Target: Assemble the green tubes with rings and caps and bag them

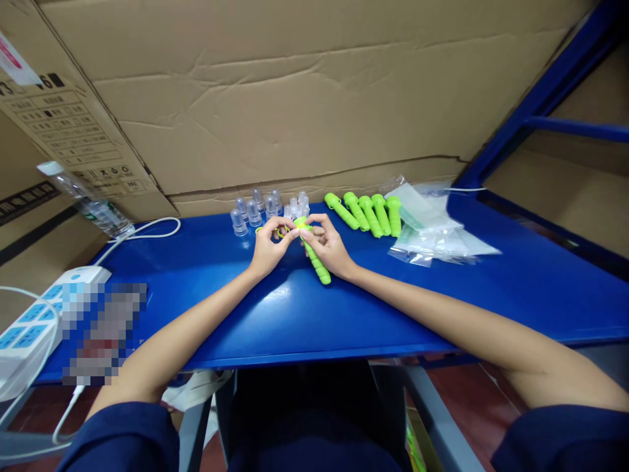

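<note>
Both my hands meet at the middle of the blue table (515,282). My right hand (331,248) grips a bright green ribbed handle (317,262) that slants down toward me. My left hand (268,246) pinches at the handle's top end, where a small yellow-green ring (281,231) shows between the fingers. Just behind my hands stand several small clear plastic caps (255,213). A row of several more green handles (366,211) lies to the right of them.
Clear plastic bags (432,229) lie at the right rear of the table. A white and blue power strip (29,324) with a white cable sits at the left edge, a plastic bottle (88,203) behind it. Cardboard sheets (304,92) wall the back; a blue frame (540,98) rises right.
</note>
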Demonstrator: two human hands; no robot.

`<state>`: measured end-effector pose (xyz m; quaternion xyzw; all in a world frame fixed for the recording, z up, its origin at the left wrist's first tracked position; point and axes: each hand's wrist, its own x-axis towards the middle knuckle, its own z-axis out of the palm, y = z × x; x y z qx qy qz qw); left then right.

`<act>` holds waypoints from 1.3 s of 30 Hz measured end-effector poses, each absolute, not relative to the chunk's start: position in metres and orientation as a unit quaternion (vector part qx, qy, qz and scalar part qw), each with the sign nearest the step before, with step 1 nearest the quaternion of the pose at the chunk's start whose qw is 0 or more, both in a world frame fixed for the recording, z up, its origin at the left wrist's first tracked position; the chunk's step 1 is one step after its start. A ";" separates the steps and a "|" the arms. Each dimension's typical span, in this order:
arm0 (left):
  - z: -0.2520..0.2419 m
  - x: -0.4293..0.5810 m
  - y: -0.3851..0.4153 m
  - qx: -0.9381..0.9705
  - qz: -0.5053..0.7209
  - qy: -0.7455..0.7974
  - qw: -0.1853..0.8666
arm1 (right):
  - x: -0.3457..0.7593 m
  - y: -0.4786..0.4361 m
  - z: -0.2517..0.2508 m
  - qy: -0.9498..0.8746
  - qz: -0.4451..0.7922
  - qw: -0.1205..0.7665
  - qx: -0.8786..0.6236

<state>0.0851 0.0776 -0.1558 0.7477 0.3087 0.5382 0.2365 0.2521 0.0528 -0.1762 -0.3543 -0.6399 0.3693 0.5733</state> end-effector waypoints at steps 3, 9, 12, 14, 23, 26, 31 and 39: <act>-0.156 0.086 0.077 0.750 0.537 0.306 0.237 | 0.252 0.053 -0.176 -0.641 0.368 0.574 -0.352; -0.158 0.088 0.077 0.740 0.546 0.311 0.240 | 0.252 0.053 -0.177 -0.637 0.369 0.581 -0.348; -0.160 0.089 0.078 0.735 0.550 0.309 0.249 | 0.252 0.054 -0.177 -0.636 0.372 0.580 -0.348; -0.160 0.090 0.077 0.732 0.550 0.311 0.255 | 0.251 0.054 -0.177 -0.636 0.371 0.580 -0.348; -0.161 0.090 0.078 0.727 0.550 0.317 0.263 | 0.250 0.053 -0.175 -0.630 0.375 0.581 -0.355; -0.163 0.091 0.079 0.723 0.551 0.319 0.267 | 0.250 0.053 -0.174 -0.626 0.380 0.582 -0.354; -0.164 0.090 0.078 0.723 0.546 0.329 0.268 | 0.250 0.053 -0.175 -0.623 0.393 0.578 -0.350; -0.162 0.089 0.077 0.731 0.544 0.329 0.247 | 0.250 0.052 -0.169 -0.604 0.447 0.573 -0.326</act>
